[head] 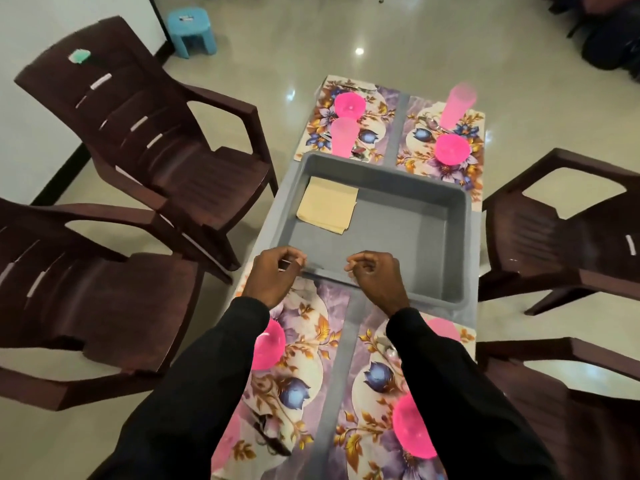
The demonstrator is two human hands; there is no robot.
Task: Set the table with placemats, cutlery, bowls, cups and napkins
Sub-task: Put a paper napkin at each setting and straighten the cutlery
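A grey tray sits mid-table and holds a beige stack of folded napkins in its far left corner. Floral placemats lie at the far left, far right, near left and near right. Pink bowls and pink cups stand on them. My left hand is at the tray's near rim, thumb meeting fingertips; whether it pinches anything is unclear. My right hand hovers over the same rim, fingers loosely curled, holding nothing.
Brown plastic chairs stand close on the left and on the right. A blue stool is on the glossy floor beyond. Dark cutlery lies on the near left placemat.
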